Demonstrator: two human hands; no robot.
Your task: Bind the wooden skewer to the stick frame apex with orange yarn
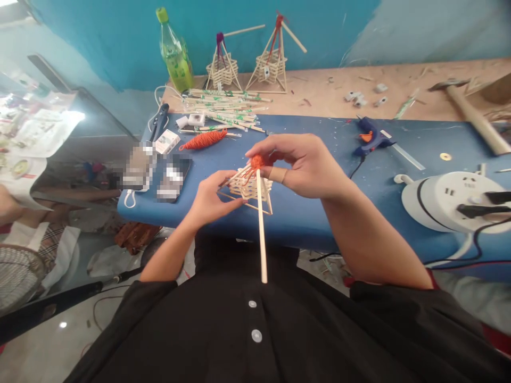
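Note:
A small frame of wooden sticks (249, 187) is held over the blue table's near edge. My left hand (209, 199) grips its left side from below, fingers closed on it. My right hand (297, 162) pinches the orange yarn binding (257, 160) at the frame's top; a bandage wraps one finger. A long wooden stick (261, 234) runs from the binding down toward my black shirt.
On the blue table (303, 213) lie an orange yarn skein (203, 140), a blue glue gun (370, 136), a white power strip reel (451, 201), chopsticks (225, 109), two finished stick models (247, 66), a green bottle (175, 53) and a hammer (471, 109). Another person's arm (8, 205) is at the far left.

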